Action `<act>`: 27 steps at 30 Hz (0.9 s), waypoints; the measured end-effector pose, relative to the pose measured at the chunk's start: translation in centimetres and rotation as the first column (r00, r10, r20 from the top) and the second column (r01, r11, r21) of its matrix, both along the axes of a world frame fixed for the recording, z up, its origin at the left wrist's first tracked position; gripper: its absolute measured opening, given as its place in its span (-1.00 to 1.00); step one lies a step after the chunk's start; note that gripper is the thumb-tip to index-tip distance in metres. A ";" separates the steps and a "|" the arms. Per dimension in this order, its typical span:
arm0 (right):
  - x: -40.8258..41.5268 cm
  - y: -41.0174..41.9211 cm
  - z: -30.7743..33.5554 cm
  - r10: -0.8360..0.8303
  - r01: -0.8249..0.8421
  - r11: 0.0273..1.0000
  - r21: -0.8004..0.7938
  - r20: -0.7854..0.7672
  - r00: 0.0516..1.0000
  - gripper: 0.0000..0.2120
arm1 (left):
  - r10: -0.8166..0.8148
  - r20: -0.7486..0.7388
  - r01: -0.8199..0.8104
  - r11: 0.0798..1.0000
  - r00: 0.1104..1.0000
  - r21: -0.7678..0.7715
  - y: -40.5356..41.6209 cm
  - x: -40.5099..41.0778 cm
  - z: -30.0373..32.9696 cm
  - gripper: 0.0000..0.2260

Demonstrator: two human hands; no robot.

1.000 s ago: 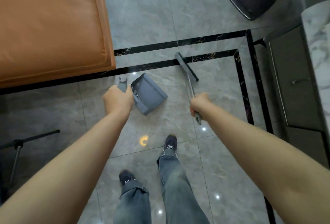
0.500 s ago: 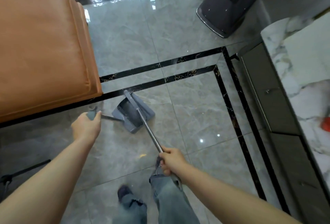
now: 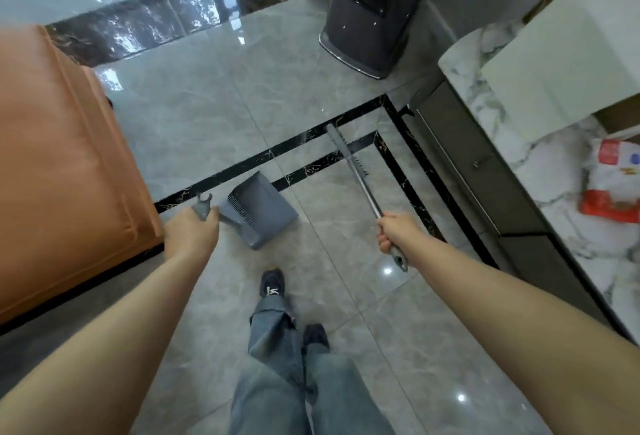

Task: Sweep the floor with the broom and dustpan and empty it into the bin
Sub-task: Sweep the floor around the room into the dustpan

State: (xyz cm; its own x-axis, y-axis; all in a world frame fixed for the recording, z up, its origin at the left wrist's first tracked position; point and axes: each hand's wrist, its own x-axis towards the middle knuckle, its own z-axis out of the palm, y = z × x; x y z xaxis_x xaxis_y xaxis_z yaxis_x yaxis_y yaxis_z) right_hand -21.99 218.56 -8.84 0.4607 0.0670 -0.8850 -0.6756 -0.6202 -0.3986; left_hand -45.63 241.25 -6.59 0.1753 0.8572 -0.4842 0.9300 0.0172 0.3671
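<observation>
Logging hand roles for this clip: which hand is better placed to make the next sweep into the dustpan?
Right. The right hand grips the broom, whose head rests on the floor beyond the dustpan. The left hand is busy gripping the dustpan's handle, steadying it.

Glossy grey marble-look floor [image 3: 214, 115], crossed by twin black inlay bands [image 3: 298, 157]. Grey dustpan [image 3: 263, 214] sits on tiles just below bands, beside orange sofa [image 3: 62, 171]. Broom head [image 3: 346, 148] lies across bands, apparently touching floor. Dark bin [image 3: 370, 11] stands at top, near grey cabinet [image 3: 485, 171]. Person's two dark shoes [image 3: 273, 284] planted on tiles below dustpan.
</observation>
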 end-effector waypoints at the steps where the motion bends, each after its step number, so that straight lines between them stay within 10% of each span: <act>1: 1.0 0.1 -0.1 -0.031 0.031 0.999 -0.010 0.012 0.999 -0.73 | -0.034 -0.004 0.034 0.999 0.999 -0.011 0.8 1.1 -0.3 -0.69; 13: 8.7 4.1 -6.6 -0.262 0.247 0.937 -0.247 -0.032 0.964 -0.79 | -0.327 -0.009 0.327 0.943 0.945 0.063 7.8 12.8 -3.1 -0.71; 22: -11.4 12.9 -2.8 0.350 -0.373 0.911 -0.175 -0.149 0.925 -0.72 | -0.305 0.003 0.305 0.952 0.952 -0.017 8.2 13.5 -2.9 -0.70; 27: -13.7 15.2 -0.2 0.213 -0.236 0.968 -0.083 -0.220 0.952 -0.75 | -0.334 -0.009 0.332 0.941 0.943 -0.070 9.0 12.9 -2.2 -0.68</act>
